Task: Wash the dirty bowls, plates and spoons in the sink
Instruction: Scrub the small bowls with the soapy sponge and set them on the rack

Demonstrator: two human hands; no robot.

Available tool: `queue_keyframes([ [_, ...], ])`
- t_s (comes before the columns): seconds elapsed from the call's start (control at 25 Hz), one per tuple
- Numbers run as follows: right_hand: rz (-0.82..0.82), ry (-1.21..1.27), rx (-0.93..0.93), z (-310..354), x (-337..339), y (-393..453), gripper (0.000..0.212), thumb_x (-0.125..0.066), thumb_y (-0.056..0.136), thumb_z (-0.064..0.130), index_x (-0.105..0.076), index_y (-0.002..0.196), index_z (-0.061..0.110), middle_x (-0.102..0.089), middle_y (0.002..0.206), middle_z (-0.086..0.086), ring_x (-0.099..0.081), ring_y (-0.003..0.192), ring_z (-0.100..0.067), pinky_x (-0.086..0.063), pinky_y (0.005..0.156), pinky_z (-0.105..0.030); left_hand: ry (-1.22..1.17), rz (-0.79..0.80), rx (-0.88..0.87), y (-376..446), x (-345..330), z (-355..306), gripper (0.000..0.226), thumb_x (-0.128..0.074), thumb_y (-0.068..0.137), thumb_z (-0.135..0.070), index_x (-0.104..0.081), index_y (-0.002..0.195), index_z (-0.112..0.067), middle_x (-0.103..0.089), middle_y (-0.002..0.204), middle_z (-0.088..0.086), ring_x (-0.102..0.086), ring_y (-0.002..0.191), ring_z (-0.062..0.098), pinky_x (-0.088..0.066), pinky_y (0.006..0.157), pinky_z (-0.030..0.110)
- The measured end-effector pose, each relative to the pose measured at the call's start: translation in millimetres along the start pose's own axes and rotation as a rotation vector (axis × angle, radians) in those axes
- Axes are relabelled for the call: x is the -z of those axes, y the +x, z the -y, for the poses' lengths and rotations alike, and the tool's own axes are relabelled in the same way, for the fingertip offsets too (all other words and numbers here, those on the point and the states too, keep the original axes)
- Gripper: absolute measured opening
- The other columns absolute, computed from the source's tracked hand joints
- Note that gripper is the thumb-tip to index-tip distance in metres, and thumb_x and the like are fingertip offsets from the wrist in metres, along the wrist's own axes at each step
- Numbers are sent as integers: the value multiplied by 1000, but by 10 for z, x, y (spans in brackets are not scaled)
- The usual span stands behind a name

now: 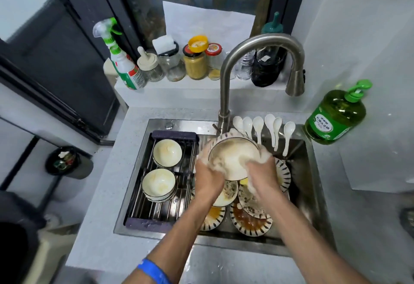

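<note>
Readable text, listed from the faucet (226, 77) as landmark:

1. Green soap bottle (336, 115), right of the faucet on the counter: I see a green label with white Chinese characters in one line, too blurred for me to read with any certainty.
2. Spray bottle (125, 68), left of the faucet on the ledge: I see a red and green label, print illegible.
3. Jars behind the faucet: lid markings unreadable.

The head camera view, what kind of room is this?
Most likely a small home kitchen: a steel sink under a curved brushed-metal faucet, a green pump bottle of dish soap beside it, and food jars on the ledge behind.
</note>
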State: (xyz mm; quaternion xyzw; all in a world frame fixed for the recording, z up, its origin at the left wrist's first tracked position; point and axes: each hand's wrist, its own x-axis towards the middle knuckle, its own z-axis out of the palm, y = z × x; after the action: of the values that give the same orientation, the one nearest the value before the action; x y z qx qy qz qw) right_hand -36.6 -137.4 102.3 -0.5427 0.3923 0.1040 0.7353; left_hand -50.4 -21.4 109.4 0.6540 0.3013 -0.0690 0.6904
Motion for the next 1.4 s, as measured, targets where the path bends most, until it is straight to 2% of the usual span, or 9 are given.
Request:
queue_keyframes([
  [0.24,143,-110,37,26,-228,103,55,-60,88,-3,-48,131,28,-53,87,8,-55,77,-6,-51,62,-13,-217,-100,54,-63,200,-80,56,-50,97,5,-45,145,-23,-62,120,-1,-65,79,-7,-48,60,5],
  [0.4,216,-213,16,-43,-321,295,36,-66,79,5,-60,108,26,-66,91,4,-64,83,-18,-52,72,-28,-45,-136,141,202,376,118,66,-50,88,6,-49,143,-30,-69,117,8,-67,103,28,-60,83,33],
  [0.48,191,-189,37,-173,-337,366,34,-74,78,5,-62,101,27,-70,97,2,-67,85,-15,-54,67,-26,-166,-230,205,420,473,224,59,-47,94,6,-46,144,-25,-61,126,6,-65,109,32,-63,73,37],
  [0.64,129,-272,-17,-791,33,536,42,-84,75,14,-65,111,26,-74,102,0,-73,85,-15,-61,70,-32,-127,-354,380,933,817,650,66,-38,91,17,-39,147,-19,-52,125,13,-65,84,29,-61,54,30],
  [0.92,-156,-294,-206,-1289,428,821,34,-80,78,17,-69,110,22,-74,100,-5,-71,95,-28,-59,80,-52,72,-413,354,1633,1263,822,18,-47,102,-5,-57,114,2,-58,79,8,-57,41,5,-40,36,11],
  [1.0,-170,-288,-247,-1318,436,861,35,-81,77,21,-69,111,21,-74,96,-2,-71,92,-24,-60,76,-46,-30,-458,335,1556,1232,854,18,-48,101,-9,-55,118,-3,-68,84,16,-59,47,13,-44,38,21],
  [1.08,-169,-261,-290,-1371,478,949,34,-81,78,23,-70,110,20,-74,98,-3,-70,92,-24,-59,76,-43,-5,-274,403,1328,998,1115,20,-46,103,-12,-57,117,-5,-66,77,10,-55,51,16,-42,42,27],
  [1.2,-160,-255,-352,-1617,591,1194,38,-81,78,24,-68,113,20,-71,108,-5,-66,102,-26,-53,93,-48,-37,-50,740,1011,368,1876,19,-50,99,-11,-62,112,-5,-65,83,8,-56,61,17,-44,51,29],
  [1.4,-136,-289,-435,-1925,1013,1543,22,-72,88,20,-61,106,23,-67,101,-10,-68,90,-29,-59,73,-46,-68,-288,773,1434,4,2743,41,-58,99,-21,-51,137,-8,-65,115,6,-59,78,13,-54,64,24],
])
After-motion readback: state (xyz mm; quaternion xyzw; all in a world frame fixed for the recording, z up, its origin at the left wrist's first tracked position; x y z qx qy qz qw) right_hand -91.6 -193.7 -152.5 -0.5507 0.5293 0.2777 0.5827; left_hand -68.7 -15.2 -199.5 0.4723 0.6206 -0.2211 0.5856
